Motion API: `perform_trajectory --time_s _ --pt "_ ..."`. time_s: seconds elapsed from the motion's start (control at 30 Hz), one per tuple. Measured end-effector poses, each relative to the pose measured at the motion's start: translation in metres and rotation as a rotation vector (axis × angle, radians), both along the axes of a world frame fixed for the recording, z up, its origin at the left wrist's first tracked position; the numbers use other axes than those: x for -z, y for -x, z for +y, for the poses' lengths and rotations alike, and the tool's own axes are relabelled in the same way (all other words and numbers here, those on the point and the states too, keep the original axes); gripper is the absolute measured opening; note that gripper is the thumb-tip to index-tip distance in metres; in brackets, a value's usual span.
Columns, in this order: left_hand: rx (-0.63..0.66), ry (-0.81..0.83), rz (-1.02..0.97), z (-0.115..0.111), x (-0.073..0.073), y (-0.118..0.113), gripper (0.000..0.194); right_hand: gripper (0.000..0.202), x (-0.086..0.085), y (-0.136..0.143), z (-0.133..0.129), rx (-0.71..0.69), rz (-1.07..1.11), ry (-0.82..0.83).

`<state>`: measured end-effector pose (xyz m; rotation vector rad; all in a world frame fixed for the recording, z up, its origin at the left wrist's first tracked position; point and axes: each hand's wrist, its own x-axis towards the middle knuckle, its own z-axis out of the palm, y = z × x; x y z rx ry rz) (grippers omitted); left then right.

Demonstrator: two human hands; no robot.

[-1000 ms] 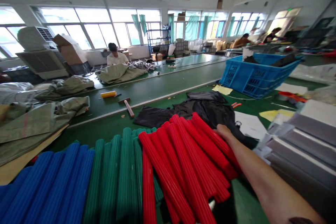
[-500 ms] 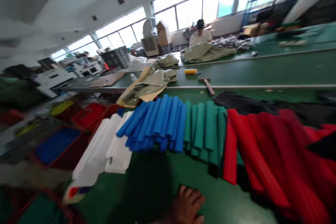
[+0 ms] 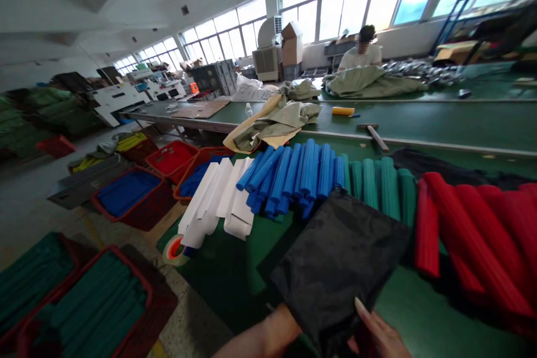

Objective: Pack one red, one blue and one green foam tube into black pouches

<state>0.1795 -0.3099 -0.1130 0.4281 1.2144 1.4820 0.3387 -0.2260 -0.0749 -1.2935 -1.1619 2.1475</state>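
A flat black cloth bag [image 3: 335, 246] is held up above the green table, tilted, its lower end toward me. My right hand [image 3: 384, 333] grips its lower edge, with the fingers stretched along the fabric. My left hand [image 3: 285, 324] reaches in from the lower left and goes behind the bag, which hides its fingers. Beyond the bag lie a pile of blue ribbed rolls [image 3: 293, 176] and a row of green rolls [image 3: 371, 184]. Several red rolls [image 3: 478, 240] lie to the right.
White folded cartons [image 3: 210, 196] and a tape roll [image 3: 175, 249] lie at the table's left edge. Red crates [image 3: 161, 215] stand on the floor at left. A hammer [image 3: 375, 137] and yellow cylinder [image 3: 343, 111] lie on the far table, where a person [image 3: 361, 53] sits.
The black bag is now in front of me, and my right hand has come into view on it. My left hand was flat on the table, fingers spread; now it is behind the bag.
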Motion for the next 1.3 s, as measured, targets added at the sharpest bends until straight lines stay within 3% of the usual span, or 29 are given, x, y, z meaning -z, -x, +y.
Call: perform_trajectory --time_s 0.1,0.17,0.27,0.33,0.43,0.5,0.57,0.67,0.8,0.87,0.93,1.0,1.1,1.13,1.2,1.3 --pt "-0.036 -0.094 -0.298 -0.022 -0.002 0.028 0.078 0.045 0.019 0.005 -0.014 0.049 -0.011 0.070" --pt "-0.126 -0.090 -0.560 -0.034 -0.004 0.046 0.097 0.048 0.028 0.011 -0.024 0.016 -0.056 0.074" --pt "-0.208 0.020 -0.653 -0.050 -0.006 0.068 0.095 0.055 0.039 0.019 -0.046 -0.148 -0.202 0.013" --pt "-0.256 0.094 -0.477 -0.056 -0.003 0.079 0.074 0.057 0.039 0.022 -0.063 -0.355 -0.259 -0.100" --pt "-0.314 0.195 -0.107 -0.061 0.007 0.099 0.050 0.044 0.021 0.023 -0.077 -0.633 -0.125 -0.302" --pt "-0.239 0.245 0.146 -0.060 0.015 0.117 0.039 0.036 0.002 0.018 -0.077 -0.732 -0.096 -0.341" --pt "-0.136 0.293 0.369 -0.057 0.020 0.138 0.029 0.039 -0.015 0.009 -0.068 -0.768 -0.199 -0.261" --pt "-0.066 0.364 0.569 -0.049 0.020 0.166 0.021 0.043 -0.024 -0.011 -0.043 -0.563 -0.455 -0.252" --pt "-0.092 0.455 0.786 -0.039 -0.004 0.178 0.032 0.032 -0.006 -0.031 -0.003 -0.212 -0.778 -0.485" --pt "-0.201 0.496 1.041 -0.035 -0.021 0.163 0.047 0.025 0.009 -0.029 0.010 -0.157 -0.865 -0.553" --pt "-0.278 0.482 1.346 -0.027 -0.034 0.131 0.049 0.020 0.022 -0.020 0.013 -0.163 -0.868 -0.593" --pt "-0.159 0.406 1.479 -0.014 -0.036 0.087 0.039 0.013 0.031 -0.007 0.008 -0.193 -0.804 -0.612" --pt "0.267 0.314 1.335 0.008 -0.017 0.014 0.022 0.014 0.038 0.006 -0.003 -0.249 -0.667 -0.587" --pt "0.343 0.336 1.334 0.015 -0.007 -0.007 0.019 0.017 0.038 0.007 -0.005 -0.270 -0.631 -0.565" --pt "0.371 0.418 1.418 0.023 0.009 -0.039 0.020 0.019 0.037 0.002 -0.003 -0.302 -0.593 -0.521" --pt "0.299 0.496 1.571 0.027 0.023 -0.062 0.029 0.023 0.026 -0.018 0.020 -0.271 -0.628 -0.526"
